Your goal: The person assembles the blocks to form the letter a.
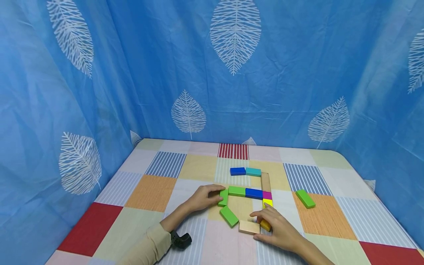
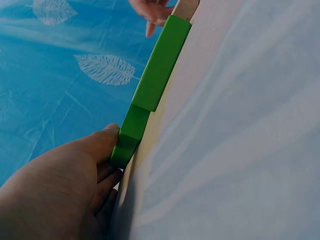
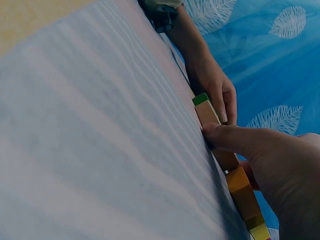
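My left hand (image 1: 205,197) pinches a green block (image 1: 223,197) at the left end of a row of flat blocks; the left wrist view shows its thumb against the block. A second green block (image 1: 229,216) lies slanted just in front of it. My right hand (image 1: 279,228) holds a plain wooden block (image 1: 249,227), thumb at its near side in the right wrist view and other fingers beyond it, partly hidden. Beside that block, partly under the right hand, lies an orange block (image 1: 265,225). A yellow block (image 1: 267,202) shows just past the right fingertips.
Behind, a green block (image 1: 237,191), a blue block (image 1: 254,193) and a magenta block (image 1: 267,195) continue the row. A wooden block (image 1: 265,182), a teal block (image 1: 253,172) and another blue block (image 1: 237,171) bend back left. One green block (image 1: 305,198) lies apart at right.
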Demonstrator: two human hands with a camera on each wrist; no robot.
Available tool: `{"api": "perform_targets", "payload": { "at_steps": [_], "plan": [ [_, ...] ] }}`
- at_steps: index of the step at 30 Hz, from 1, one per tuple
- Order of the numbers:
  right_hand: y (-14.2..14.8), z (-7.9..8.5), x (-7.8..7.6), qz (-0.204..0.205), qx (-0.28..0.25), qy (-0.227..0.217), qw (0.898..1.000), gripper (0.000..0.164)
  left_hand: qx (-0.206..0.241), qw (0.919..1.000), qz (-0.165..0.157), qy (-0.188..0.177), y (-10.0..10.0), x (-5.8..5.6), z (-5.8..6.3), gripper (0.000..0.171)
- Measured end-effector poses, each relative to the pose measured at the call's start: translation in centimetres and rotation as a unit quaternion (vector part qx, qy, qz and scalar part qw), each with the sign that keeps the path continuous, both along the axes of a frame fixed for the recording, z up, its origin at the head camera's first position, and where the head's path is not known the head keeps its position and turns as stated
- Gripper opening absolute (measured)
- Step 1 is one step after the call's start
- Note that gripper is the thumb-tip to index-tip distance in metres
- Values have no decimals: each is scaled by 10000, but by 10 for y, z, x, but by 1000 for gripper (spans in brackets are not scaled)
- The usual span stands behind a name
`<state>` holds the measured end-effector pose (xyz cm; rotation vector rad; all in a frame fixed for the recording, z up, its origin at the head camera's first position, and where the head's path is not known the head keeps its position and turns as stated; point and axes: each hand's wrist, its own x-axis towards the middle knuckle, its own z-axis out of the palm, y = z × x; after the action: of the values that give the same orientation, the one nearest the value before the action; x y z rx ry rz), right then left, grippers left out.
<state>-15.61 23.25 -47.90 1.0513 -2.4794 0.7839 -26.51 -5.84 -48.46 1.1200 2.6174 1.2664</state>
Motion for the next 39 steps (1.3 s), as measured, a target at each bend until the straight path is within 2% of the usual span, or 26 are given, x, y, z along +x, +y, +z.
{"api": "perform_targets", "payload": {
  "at_steps": [7,17,28,39],
  "plan": [
    [0,2,-1,134,-111,-74,9998,49,-6,10000,3,-7,1,-1,0,40],
    [1,2,-2,119,-60,-81,9999,50,-29,10000,-10,44,0,-2,0,41],
    [0,2,-1,-211,128,193,9995,54,1,10000,-27,59,0,-3,-1,41],
    [1,1,-2,-256,115,312,9991,55,-13,9997,-94,203,-1,-3,-2,40]
  ]
}}
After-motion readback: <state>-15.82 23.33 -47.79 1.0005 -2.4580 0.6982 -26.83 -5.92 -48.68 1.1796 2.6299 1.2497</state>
